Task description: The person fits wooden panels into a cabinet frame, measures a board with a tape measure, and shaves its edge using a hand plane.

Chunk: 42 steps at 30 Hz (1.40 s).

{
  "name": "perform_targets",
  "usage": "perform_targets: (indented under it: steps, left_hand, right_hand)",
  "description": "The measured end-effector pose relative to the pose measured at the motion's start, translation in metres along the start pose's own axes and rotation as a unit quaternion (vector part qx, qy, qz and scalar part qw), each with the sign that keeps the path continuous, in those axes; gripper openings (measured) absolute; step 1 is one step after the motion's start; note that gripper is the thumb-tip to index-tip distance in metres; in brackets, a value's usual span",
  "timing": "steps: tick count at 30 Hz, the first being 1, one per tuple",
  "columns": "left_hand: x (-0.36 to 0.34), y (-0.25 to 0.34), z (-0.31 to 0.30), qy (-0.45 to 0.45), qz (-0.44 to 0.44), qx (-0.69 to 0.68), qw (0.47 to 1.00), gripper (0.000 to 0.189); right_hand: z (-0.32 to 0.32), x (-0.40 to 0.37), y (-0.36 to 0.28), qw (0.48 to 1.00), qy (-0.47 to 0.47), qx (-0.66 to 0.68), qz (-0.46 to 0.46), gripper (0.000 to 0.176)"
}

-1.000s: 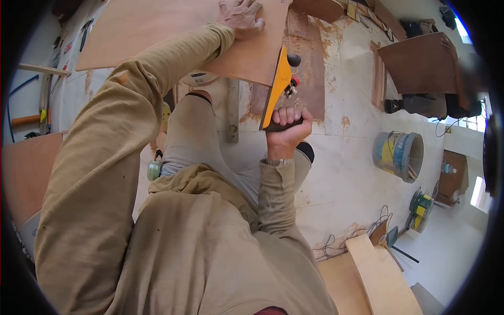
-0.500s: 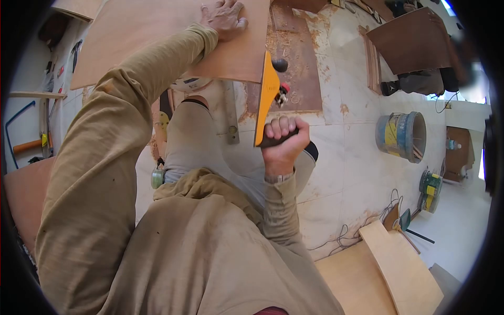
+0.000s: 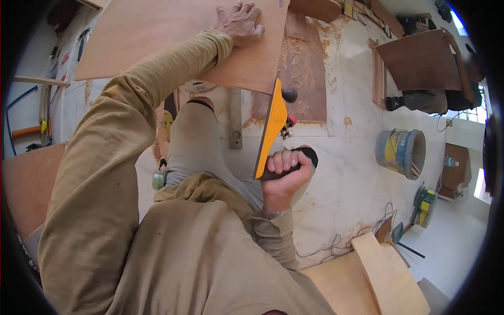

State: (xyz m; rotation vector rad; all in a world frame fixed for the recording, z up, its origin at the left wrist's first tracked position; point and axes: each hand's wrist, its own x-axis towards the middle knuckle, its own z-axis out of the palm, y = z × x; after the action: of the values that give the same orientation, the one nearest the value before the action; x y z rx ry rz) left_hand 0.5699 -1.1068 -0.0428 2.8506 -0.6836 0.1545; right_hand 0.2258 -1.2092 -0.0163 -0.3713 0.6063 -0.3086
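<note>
My left hand [image 3: 241,23] lies flat, fingers spread, on a large plywood sheet [image 3: 157,37] near its right edge. My right hand [image 3: 283,176] is closed around the dark rear handle of an orange hand plane [image 3: 270,128]. The plane stands on edge against the sheet's near right corner, with its black front knob [image 3: 289,95] pointing right. My knee in grey trousers [image 3: 194,131] is below the sheet.
A metal ruler [image 3: 234,118] lies on the tiled floor beside a dark board [image 3: 304,73] covered in shavings. At right stand a bucket [image 3: 400,153], a green power tool [image 3: 424,206] with cables, and leaning boards [image 3: 420,60]. Pale curved plywood [image 3: 383,273] lies at lower right.
My right hand has drawn the plane back toward me along the sheet's edge. My left hand stays pressed on the sheet.
</note>
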Motion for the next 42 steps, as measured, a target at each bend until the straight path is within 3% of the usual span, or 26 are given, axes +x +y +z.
perform_targets:
  steps: [3,6,10,12,14,16,18,21,23,24,26,29,32,36,42]
  left_hand:
    - [0.001,0.0,0.007,0.019,0.003,0.019,1.0,0.066]
    - [0.004,0.0,0.0,0.01,0.004,0.015,1.0,0.066]
    - [0.006,-0.003,0.0,0.001,0.0,0.016,1.0,0.065]
    - [-0.002,0.005,0.001,0.008,0.011,0.0,1.0,0.062]
    - [-0.009,0.006,-0.019,0.022,0.009,-0.031,0.999,0.057]
    - [-0.009,0.004,-0.009,0.008,0.01,-0.012,1.0,0.062]
    - [0.004,-0.001,-0.006,0.005,0.011,-0.006,1.0,0.065]
    - [0.0,0.0,0.0,0.002,0.012,-0.005,1.0,0.065]
    - [0.002,-0.003,0.006,0.023,0.014,0.008,1.0,0.065]
    - [0.004,-0.003,0.006,0.024,0.013,0.009,1.0,0.065]
    - [0.002,-0.003,0.007,0.019,0.014,0.013,1.0,0.065]
    - [0.005,-0.003,0.006,0.002,0.009,-0.003,1.0,0.065]
    - [0.005,-0.002,0.007,0.017,0.009,-0.008,1.0,0.066]
    - [0.006,-0.005,0.005,-0.01,0.021,-0.007,1.0,0.067]
    - [0.007,-0.005,0.013,0.014,0.012,-0.015,1.0,0.067]
  right_hand:
    - [0.02,0.096,-0.001,0.997,-0.038,0.059,0.009,0.028]
    - [0.026,0.073,0.0,0.999,-0.017,0.041,-0.005,0.028]
    - [0.01,-0.016,-0.001,1.0,0.013,0.014,-0.002,0.027]
    - [0.026,0.026,0.001,0.999,0.047,0.028,-0.003,0.027]
    - [0.034,0.085,0.001,0.998,-0.027,0.054,-0.016,0.027]
    - [0.035,0.074,0.002,0.999,-0.023,0.046,-0.015,0.027]
    - [0.019,0.013,0.001,0.999,0.014,0.029,0.004,0.027]
    - [0.012,-0.011,0.005,1.0,-0.011,-0.012,-0.009,0.028]
    - [0.026,0.046,0.005,0.999,0.021,0.023,-0.012,0.028]
    - [0.034,0.074,0.002,0.999,-0.01,0.03,-0.012,0.028]
    - [0.035,0.085,0.0,0.999,-0.014,0.037,-0.018,0.029]
    - [0.013,0.003,-0.002,1.0,-0.013,0.01,0.0,0.029]
    - [0.014,0.024,0.01,1.0,0.02,0.012,-0.018,0.029]
    - [0.023,0.115,-0.009,0.997,-0.058,0.044,0.014,0.026]
    - [-0.02,0.054,0.003,0.989,-0.071,0.124,0.027,0.026]
